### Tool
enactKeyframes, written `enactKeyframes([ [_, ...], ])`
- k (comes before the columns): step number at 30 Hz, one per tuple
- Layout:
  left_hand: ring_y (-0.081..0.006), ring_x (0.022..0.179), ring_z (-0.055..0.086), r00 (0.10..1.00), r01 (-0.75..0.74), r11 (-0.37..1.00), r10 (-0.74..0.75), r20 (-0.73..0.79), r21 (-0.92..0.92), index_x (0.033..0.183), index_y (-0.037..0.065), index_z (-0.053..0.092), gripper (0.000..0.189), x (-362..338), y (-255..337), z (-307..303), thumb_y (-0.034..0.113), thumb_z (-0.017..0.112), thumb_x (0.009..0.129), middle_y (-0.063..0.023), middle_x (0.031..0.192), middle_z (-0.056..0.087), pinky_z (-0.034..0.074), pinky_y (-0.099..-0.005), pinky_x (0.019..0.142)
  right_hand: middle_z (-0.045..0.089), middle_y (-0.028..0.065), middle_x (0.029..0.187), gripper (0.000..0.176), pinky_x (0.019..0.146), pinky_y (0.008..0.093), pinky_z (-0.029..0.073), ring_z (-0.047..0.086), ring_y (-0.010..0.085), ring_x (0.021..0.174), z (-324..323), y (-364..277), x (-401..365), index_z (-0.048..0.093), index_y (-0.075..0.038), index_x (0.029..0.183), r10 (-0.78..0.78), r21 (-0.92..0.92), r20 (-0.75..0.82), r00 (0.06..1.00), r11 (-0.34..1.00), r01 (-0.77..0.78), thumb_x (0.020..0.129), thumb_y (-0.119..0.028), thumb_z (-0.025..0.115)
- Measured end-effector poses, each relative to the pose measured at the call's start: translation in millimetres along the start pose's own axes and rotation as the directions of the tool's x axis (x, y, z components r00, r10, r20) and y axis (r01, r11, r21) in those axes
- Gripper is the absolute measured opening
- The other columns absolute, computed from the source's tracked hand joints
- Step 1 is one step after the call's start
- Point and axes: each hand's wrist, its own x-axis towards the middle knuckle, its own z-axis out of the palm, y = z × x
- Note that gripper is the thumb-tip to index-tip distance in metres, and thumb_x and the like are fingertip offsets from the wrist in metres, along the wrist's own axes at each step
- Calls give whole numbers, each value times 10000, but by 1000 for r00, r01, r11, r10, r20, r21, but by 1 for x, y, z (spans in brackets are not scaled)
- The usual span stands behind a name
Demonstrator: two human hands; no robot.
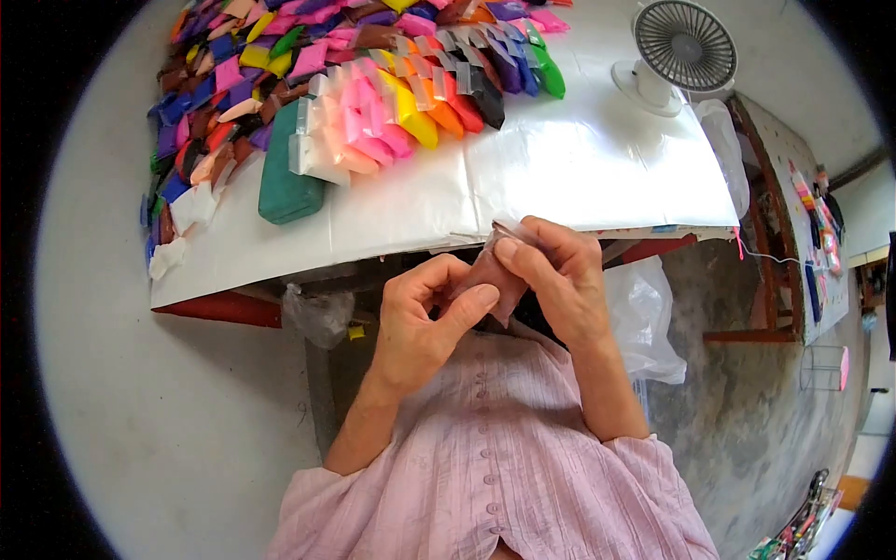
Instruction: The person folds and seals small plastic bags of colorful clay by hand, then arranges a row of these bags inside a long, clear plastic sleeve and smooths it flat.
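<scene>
A small clear packet with brown contents (497, 280) is held in front of my body, just off the table's front edge. My left hand (425, 322) grips its lower left side between thumb and fingers. My right hand (560, 280) pinches its upper right part, with the thumb pressed on the front. On the white table (401, 210), a row of filled clear packets in pink, yellow, orange, red, black, blue and green (411, 112) leans beside a dark green block (287, 177). Behind and to the left lies a large pile of coloured packets (224, 75).
A small grey fan (684, 47) stands at the table's back right. Plastic bags hang below the front edge, one at the left (319, 313) and one at the right (644, 322). Another table (793, 187) with coloured items is at the far right.
</scene>
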Motion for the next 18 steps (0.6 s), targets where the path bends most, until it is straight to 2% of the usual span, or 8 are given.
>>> enactKeyframes([
  [3, -33, 622, 437, 998, 7, 1000, -7, -56, 3, 877, 0, 624, 125, -1, 4, 6, 115, 675, 878, 34, 719, 559, 365, -210, 565, 609, 4, 632, 223, 520, 216, 425, 531, 45, 571, -2, -2, 1, 620, 34, 730, 16, 13, -56, 998, 1000, -15, 899, -112, 633],
  [6, -92, 617, 466, 957, -253, 887, 287, -32, 385, 906, -8, 613, 111, 1, 5, 0, 91, 653, 879, -22, 743, 558, 383, -240, 561, 578, -9, 613, 272, 503, 219, 400, 494, 41, 558, -6, -3, 5, 620, 36, 707, 54, -6, -98, 994, 998, -55, 911, -145, 627],
  [9, -177, 626, 494, 918, -374, 799, 390, 66, 471, 929, -14, 602, 108, 1, 10, 0, 58, 643, 861, -79, 758, 540, 405, -281, 565, 572, -12, 606, 286, 494, 221, 387, 487, 39, 553, -7, -5, 7, 615, 34, 700, 85, -65, -96, 992, 994, -92, 914, -155, 627],
  [10, -239, 635, 510, 888, -431, 745, 452, 90, 510, 929, -24, 589, 116, 2, 10, 1, 36, 649, 848, -106, 753, 531, 426, -327, 577, 567, -15, 604, 292, 491, 223, 382, 480, 39, 549, -7, -6, 7, 613, 32, 697, 91, -64, -90, 992, 993, -97, 916, -160, 626],
  [13, -284, 643, 518, 824, -522, 616, 542, 163, 590, 901, -31, 584, 95, 5, 10, 1, 14, 646, 844, -125, 747, 530, 435, -362, 589, 547, -16, 588, 317, 487, 234, 376, 466, 40, 544, -7, -8, 9, 604, 28, 686, 104, -93, -73, 992, 989, -111, 929, -175, 614],
  [15, -295, 645, 519, 814, -531, 600, 558, 163, 598, 882, -35, 580, 79, 6, 11, 1, 6, 639, 850, -129, 741, 525, 437, -372, 591, 527, -2, 564, 341, 492, 248, 380, 464, 46, 552, -7, -8, 10, 592, 29, 679, 108, -154, -69, 992, 981, -118, 946, -183, 598],
  [18, -292, 640, 518, 815, -516, 608, 564, 129, 604, 864, -35, 581, 67, 7, 8, 2, 1, 637, 856, -128, 729, 521, 434, -368, 588, 543, 55, 596, 287, 508, 293, 407, 510, 121, 539, -11, -5, 8, 598, 26, 729, -94, -381, -139, 986, 924, 34, 949, -155, 575],
])
